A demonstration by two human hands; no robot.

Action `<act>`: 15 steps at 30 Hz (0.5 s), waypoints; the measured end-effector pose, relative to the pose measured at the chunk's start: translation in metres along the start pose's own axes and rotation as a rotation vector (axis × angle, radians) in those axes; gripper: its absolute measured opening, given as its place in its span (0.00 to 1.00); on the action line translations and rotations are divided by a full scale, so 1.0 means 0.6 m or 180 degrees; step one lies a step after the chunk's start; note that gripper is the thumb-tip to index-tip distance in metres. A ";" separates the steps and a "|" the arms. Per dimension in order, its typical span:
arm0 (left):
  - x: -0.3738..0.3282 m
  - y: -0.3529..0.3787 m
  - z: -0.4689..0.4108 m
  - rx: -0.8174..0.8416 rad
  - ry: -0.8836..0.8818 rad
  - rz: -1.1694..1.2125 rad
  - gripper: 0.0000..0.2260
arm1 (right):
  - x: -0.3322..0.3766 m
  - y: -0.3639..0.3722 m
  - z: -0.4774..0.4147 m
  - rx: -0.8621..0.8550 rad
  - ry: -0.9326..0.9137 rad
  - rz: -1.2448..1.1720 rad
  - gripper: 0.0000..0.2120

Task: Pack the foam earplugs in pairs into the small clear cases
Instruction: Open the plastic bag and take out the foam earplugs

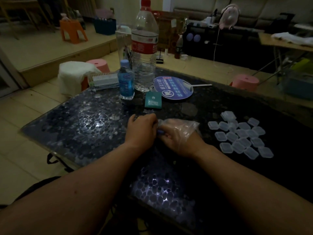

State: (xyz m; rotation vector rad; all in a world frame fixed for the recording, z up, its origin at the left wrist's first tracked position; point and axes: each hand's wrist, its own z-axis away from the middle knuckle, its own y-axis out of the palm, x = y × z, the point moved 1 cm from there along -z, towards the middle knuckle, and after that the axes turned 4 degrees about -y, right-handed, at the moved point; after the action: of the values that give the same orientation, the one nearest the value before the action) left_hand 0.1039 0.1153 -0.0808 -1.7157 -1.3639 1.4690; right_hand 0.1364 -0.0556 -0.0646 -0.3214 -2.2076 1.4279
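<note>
**Earplug** [160, 132]: a small blue-violet piece, probably one foam plug, shows just where your two hands meet at mid-table. No other plugs can be made out in the dim light.

**Left hand** [141, 131]: bare, with the fingers curled under. What they hold is hidden.

**Right hand** [177, 139]: in a loose clear glove, with the fingers curled toward the left hand. Which hand, if either, pinches the plug cannot be told. You probably keep the hands this close so a pair can be matched before casing.

**Clear cases** [237, 136]: a loose cluster on your right, apart from the gloved hand and open to a plain sideways reach. A few are stacked at its far end.

**Table** [84, 126]: bare dark surface lies left of your left hand and between the hands and the cases. The left edge borders that bare stretch, so loose plugs are safer kept inboard.

**Large bottle** [144, 48], **small blue bottle** [126, 80], **fan** [172, 89] and **green packet** [153, 102]: all beyond the hands, outside the working lane.
</note>
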 end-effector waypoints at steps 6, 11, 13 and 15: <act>0.000 -0.001 -0.004 -0.0159 -0.0216 0.0116 0.06 | -0.003 -0.003 0.010 -0.0364 0.0075 0.0095 0.04; 0.007 -0.007 -0.010 -0.0139 -0.0457 0.0186 0.06 | -0.020 -0.016 0.024 -0.0328 -0.0016 0.0008 0.07; 0.004 -0.007 -0.008 -0.0110 -0.0440 0.0189 0.06 | -0.027 -0.023 0.035 -0.0233 -0.0089 -0.0008 0.05; 0.001 -0.008 -0.006 -0.0119 -0.0382 0.0144 0.06 | -0.027 -0.032 0.044 -0.0029 -0.0036 -0.0105 0.05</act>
State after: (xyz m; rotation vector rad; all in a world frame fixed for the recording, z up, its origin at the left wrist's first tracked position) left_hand 0.1054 0.1184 -0.0760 -1.7162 -1.4308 1.6038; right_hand 0.1377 -0.0919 -0.0607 -0.2794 -2.2186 1.4060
